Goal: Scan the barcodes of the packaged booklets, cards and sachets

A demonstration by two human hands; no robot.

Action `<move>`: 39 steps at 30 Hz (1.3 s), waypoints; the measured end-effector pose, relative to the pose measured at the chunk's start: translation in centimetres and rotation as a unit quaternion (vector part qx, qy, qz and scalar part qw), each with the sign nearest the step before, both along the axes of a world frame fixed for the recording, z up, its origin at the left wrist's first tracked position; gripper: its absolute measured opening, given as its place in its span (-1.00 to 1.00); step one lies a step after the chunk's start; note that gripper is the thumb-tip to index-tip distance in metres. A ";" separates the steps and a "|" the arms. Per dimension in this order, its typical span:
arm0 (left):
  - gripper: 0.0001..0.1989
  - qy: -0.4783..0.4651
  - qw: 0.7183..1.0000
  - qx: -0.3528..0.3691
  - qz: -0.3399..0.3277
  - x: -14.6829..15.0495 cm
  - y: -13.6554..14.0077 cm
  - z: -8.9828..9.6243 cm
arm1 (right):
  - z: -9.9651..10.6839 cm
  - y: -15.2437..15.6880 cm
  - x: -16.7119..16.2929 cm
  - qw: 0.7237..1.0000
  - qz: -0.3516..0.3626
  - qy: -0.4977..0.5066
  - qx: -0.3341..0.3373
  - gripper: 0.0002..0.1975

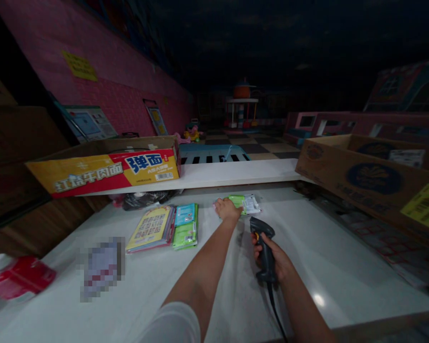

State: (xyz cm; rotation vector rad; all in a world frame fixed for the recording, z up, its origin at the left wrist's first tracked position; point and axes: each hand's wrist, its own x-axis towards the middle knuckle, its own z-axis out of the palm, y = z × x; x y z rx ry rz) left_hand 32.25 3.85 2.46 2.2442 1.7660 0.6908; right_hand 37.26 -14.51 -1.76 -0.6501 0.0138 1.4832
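Observation:
My right hand [279, 259] is wrapped around a black barcode scanner [267, 259], its head tilted toward the packets and its cord trailing down to the near edge. My left hand [228, 208] reaches out to the far part of the counter, fingers curled over the left end of a green and white packet [248, 204]. What lies under those fingers is partly hidden. Left of that hand, a stack of green and blue packets [185, 226] lies beside a pile of yellow-covered booklets [152, 228].
A white shelf [232, 172] runs across the back, holding a red and yellow noodle box [128, 169] at left and a brown carton [364, 171] at right. A red bottle [19, 276] lies at the left edge of the white counter [146, 295], near a blurred-out item [103, 267].

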 end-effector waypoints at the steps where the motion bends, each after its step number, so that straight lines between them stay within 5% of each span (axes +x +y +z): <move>1: -0.37 -0.006 1.000 -0.004 0.006 -0.1 0.1 0.2 | 0.0 0.0 0.0 1.000 -0.001 -0.001 -0.002 -0.77; 6: -0.64 -0.083 0.991 -0.096 -0.031 -1.2 1.4 0.9 | 0.0 -0.1 0.0 1.000 -0.007 -0.001 -0.003 -0.74; 10: -0.87 -0.158 0.978 -0.128 -0.055 -4.1 2.0 -0.4 | -0.1 -0.2 0.1 1.000 -0.006 -0.008 0.015 -0.75; 19: -0.95 -0.354 0.927 -0.003 -0.125 -13.1 -4.5 -6.4 | -0.6 -0.4 -0.5 0.993 -0.027 -0.107 0.033 -0.68; 25: -0.95 -0.365 0.924 -0.005 -0.113 -13.1 -4.7 -6.0 | 1.0 -1.6 -2.5 0.965 -0.056 -0.255 0.021 -0.64; 31: -0.93 -0.356 0.927 -0.010 -0.113 -13.0 -4.9 -5.9 | 3.1 -3.2 -5.0 0.885 -0.038 -0.464 -0.018 -0.63; 39: -0.91 -0.344 0.934 -0.024 -0.094 -12.7 -4.8 -5.9 | 4.1 -4.6 -6.2 0.854 -0.048 -0.516 -0.041 -0.66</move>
